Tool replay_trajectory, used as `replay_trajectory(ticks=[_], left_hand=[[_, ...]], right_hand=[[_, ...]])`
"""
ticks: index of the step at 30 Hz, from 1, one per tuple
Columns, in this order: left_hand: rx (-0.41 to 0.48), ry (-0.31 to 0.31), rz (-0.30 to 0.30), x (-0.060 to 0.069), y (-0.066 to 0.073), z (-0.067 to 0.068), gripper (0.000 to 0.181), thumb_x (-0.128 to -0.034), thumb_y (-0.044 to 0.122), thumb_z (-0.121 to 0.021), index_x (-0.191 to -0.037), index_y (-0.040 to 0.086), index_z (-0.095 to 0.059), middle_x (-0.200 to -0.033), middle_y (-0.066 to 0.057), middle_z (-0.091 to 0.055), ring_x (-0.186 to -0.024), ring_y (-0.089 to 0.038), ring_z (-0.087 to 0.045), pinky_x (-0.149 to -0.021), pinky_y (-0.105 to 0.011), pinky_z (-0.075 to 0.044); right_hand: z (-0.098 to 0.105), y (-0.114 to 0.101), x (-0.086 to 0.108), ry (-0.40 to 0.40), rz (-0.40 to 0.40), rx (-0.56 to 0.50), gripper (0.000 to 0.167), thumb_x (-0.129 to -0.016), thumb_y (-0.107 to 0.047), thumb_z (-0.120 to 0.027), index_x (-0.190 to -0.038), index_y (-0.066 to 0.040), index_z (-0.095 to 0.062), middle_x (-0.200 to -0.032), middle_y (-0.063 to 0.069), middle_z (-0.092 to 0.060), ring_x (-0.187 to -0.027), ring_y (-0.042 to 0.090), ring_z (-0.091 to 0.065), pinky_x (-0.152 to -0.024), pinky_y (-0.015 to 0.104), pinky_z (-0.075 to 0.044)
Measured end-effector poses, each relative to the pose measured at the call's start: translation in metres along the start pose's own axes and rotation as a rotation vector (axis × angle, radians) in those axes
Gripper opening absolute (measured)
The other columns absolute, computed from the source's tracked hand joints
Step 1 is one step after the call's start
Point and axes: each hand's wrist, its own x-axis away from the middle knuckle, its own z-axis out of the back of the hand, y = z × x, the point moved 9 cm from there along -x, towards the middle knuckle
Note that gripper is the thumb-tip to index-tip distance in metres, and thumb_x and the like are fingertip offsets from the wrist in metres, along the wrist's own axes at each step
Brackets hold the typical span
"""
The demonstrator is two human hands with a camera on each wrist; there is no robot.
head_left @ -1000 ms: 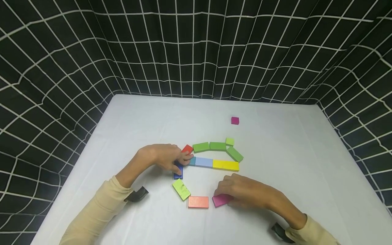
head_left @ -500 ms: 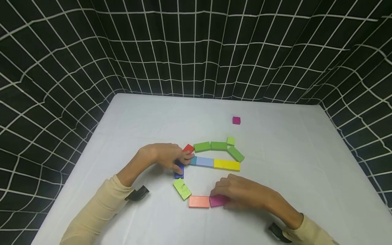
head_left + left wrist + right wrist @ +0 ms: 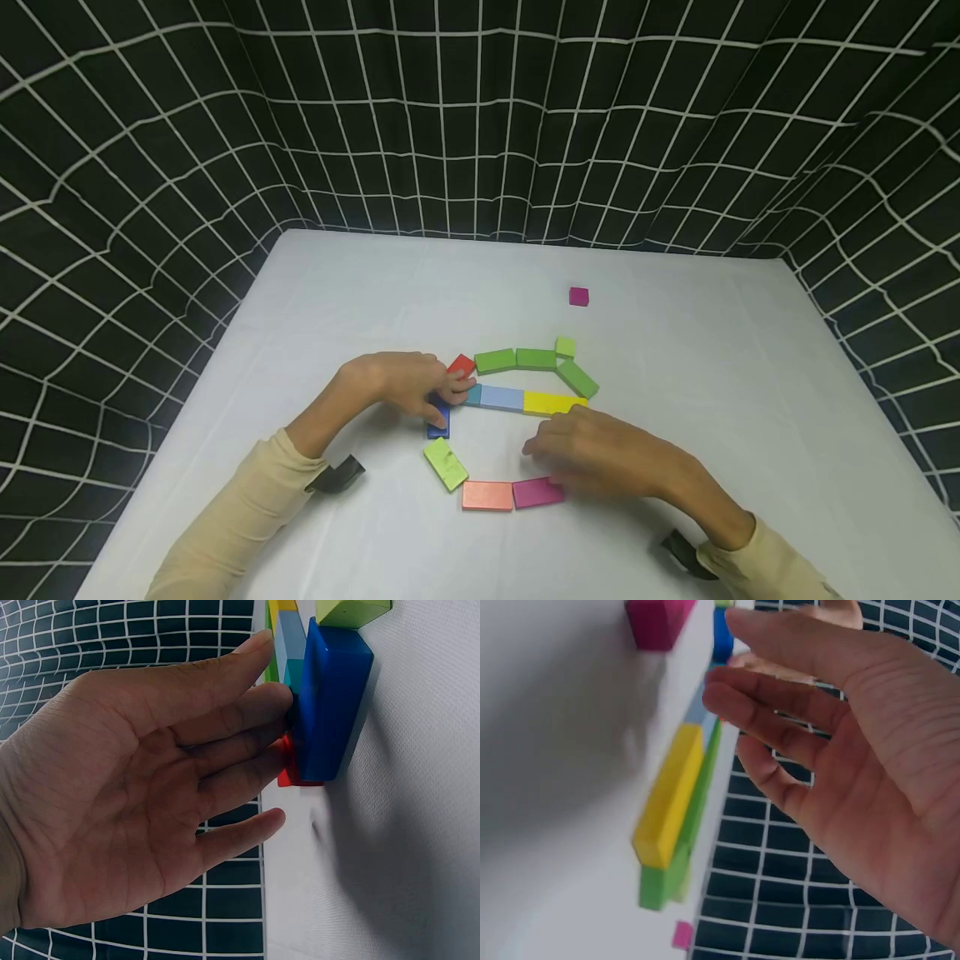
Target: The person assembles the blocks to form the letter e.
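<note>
My left hand [image 3: 397,383] is over the left end of the block layout, fingers loosely extended. In the left wrist view its fingertips reach the side of a blue block [image 3: 334,697], close to a red block [image 3: 300,780]; whether they touch is unclear. My right hand [image 3: 600,450], slightly blurred, hovers just above a magenta block [image 3: 536,493] with nothing in its fingers. That block lies slightly tilted against a salmon block [image 3: 487,496]. A lime block [image 3: 446,464] slants up from there towards the blue one. A yellow block [image 3: 547,403] lies beyond the right hand.
Light blue [image 3: 501,398] and teal [image 3: 472,394] blocks continue the row left of the yellow one. Behind it, green blocks [image 3: 536,359] form an arc with a small lime cube [image 3: 565,347]. A magenta cube [image 3: 578,297] stands farther back on the white table [image 3: 360,292].
My right hand slid the magenta block left until it met the salmon block, then let go and lifted away. The left hand has stayed in place.
</note>
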Motion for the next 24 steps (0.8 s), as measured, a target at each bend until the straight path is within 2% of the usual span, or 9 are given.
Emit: replay_trajectory(ticks=[2,5,7,9,13,17,21,24], left_hand=[[-0.01,0.001,-0.008,-0.001,0.001,0.0,0.061,-0.0964,0.037,-0.076,-0.152,0.026,-0.054,-0.165,0.011,-0.044,-0.124,-0.009,-0.059,-0.114,-0.035,-0.048],[-0.022,0.003,-0.013,-0.001,0.001,0.001,0.061,-0.0965,0.037,-0.075,-0.152,0.025,-0.054,-0.164,0.01,-0.045,-0.114,-0.007,-0.059,-0.11,-0.033,-0.049],[-0.028,0.008,-0.023,-0.001,0.002,0.002,0.061,-0.0967,0.037,-0.075,-0.152,0.025,-0.054,-0.164,0.009,-0.045,-0.114,-0.008,-0.059,-0.111,-0.033,-0.049],[-0.025,0.009,-0.029,-0.001,0.002,0.002,0.06,-0.097,0.036,-0.075,-0.152,0.024,-0.054,-0.165,0.008,-0.044,-0.122,-0.009,-0.06,-0.115,-0.035,-0.048],[-0.026,0.007,-0.038,0.0,0.003,0.002,0.059,-0.0976,0.035,-0.074,-0.152,0.022,-0.055,-0.166,0.007,-0.043,-0.139,-0.015,-0.056,-0.12,-0.038,-0.044],[-0.012,-0.001,-0.019,0.0,0.002,0.002,0.058,-0.0977,0.035,-0.074,-0.151,0.023,-0.055,-0.167,0.008,-0.041,-0.145,-0.018,-0.052,-0.123,-0.04,-0.042],[-0.005,0.0,-0.007,0.001,0.002,0.002,0.057,-0.0975,0.035,-0.074,-0.15,0.024,-0.056,-0.167,0.01,-0.04,-0.147,-0.02,-0.05,-0.126,-0.042,-0.038],[-0.007,0.005,-0.01,0.001,0.002,0.002,0.057,-0.0974,0.035,-0.075,-0.15,0.024,-0.057,-0.167,0.01,-0.041,-0.148,-0.019,-0.05,-0.126,-0.042,-0.037]], right_hand=[[0.009,0.006,-0.001,0.049,-0.001,0.063,0.037,-0.089,-0.014,-0.083,-0.124,-0.017,-0.073,-0.111,-0.01,-0.076,-0.1,0.007,-0.066,-0.09,0.03,-0.057],[0.026,0.024,-0.005,0.112,-0.054,0.144,0.035,-0.087,-0.008,-0.084,-0.121,-0.013,-0.076,-0.109,-0.005,-0.079,-0.099,0.012,-0.07,-0.086,0.032,-0.058],[0.037,0.042,-0.008,0.151,-0.118,0.16,0.034,-0.086,-0.004,-0.083,-0.119,-0.01,-0.077,-0.11,0.0,-0.08,-0.1,0.015,-0.072,-0.086,0.034,-0.059],[0.046,0.064,-0.011,0.181,-0.188,0.145,0.032,-0.089,0.001,-0.079,-0.12,-0.007,-0.076,-0.113,0.005,-0.08,-0.104,0.02,-0.074,-0.089,0.039,-0.061],[0.048,0.104,-0.015,0.171,-0.31,0.052,0.034,-0.095,0.007,-0.066,-0.128,-0.002,-0.073,-0.124,0.013,-0.077,-0.116,0.032,-0.073,-0.099,0.051,-0.06],[0.039,0.128,-0.02,0.134,-0.366,-0.012,0.039,-0.098,0.008,-0.056,-0.135,0.001,-0.068,-0.133,0.017,-0.073,-0.127,0.039,-0.068,-0.107,0.056,-0.054],[0.039,0.147,-0.021,0.131,-0.418,-0.007,0.043,-0.097,0.009,-0.055,-0.138,0.002,-0.065,-0.138,0.02,-0.07,-0.133,0.041,-0.064,-0.11,0.058,-0.051],[0.044,0.158,-0.024,0.146,-0.44,0.005,0.042,-0.095,0.01,-0.06,-0.136,0.003,-0.066,-0.136,0.022,-0.07,-0.131,0.042,-0.064,-0.109,0.057,-0.052]])
